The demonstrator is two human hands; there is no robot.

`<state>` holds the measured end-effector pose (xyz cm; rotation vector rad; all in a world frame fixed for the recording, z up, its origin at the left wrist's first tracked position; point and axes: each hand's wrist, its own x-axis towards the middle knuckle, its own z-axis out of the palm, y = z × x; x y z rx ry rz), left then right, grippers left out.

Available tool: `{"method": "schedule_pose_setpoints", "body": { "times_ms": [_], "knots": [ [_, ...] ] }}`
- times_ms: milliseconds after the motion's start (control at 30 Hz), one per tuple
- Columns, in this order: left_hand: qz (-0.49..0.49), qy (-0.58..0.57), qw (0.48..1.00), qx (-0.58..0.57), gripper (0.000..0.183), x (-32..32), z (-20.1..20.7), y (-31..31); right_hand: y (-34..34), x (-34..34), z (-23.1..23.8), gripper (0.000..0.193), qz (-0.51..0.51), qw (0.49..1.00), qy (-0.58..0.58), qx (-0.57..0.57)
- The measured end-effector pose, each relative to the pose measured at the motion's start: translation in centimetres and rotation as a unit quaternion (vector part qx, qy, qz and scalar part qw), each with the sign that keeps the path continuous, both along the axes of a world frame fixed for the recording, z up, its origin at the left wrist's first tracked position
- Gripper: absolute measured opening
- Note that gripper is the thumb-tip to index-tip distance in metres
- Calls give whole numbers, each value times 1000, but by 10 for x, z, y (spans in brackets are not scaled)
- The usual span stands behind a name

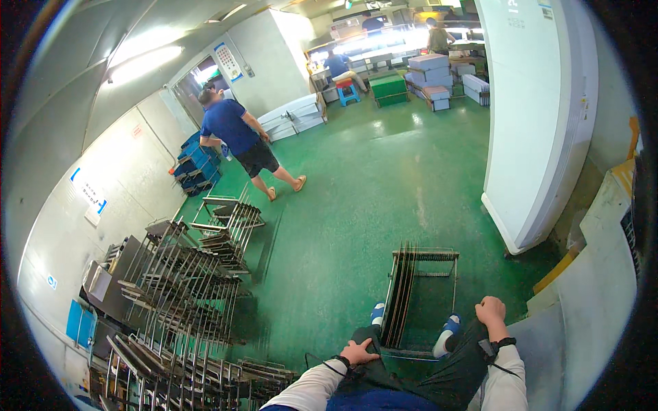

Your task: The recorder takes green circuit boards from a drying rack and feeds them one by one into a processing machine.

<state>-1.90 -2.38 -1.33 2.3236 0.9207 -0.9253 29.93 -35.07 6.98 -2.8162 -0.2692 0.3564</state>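
Observation:
My left hand (360, 351) rests flat on my dark trouser leg, its thumb spread from the fingers. Over my right knee, my right hand (490, 312) is curled closed; whatever may be inside its fingers is hidden. Between my feet a metal slotted rack (423, 256) stands on the green floor. Several thin, dark upright panels (403, 301) fill its left side, seen nearly edge-on. Neither hand touches the rack or the panels. Dark bands circle both wrists, and a thin cord hangs by each.
Stacked metal racks (192, 288) crowd the left side. A person in a blue shirt (236, 127) stands beyond them, near blue crates (197, 164). A tall white cabinet (538, 123) rises at right. Grey boxes (430, 72) and seated workers are at the lit benches behind.

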Motion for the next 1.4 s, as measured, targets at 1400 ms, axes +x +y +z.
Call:
{"method": "schedule_pose_setpoints", "body": {
  "times_ms": [1400],
  "knots": [
    [-8,5,1000,-3,97,4,11,-3,-3,2,-2,22,-11,1000,5,7]
  ]
}}
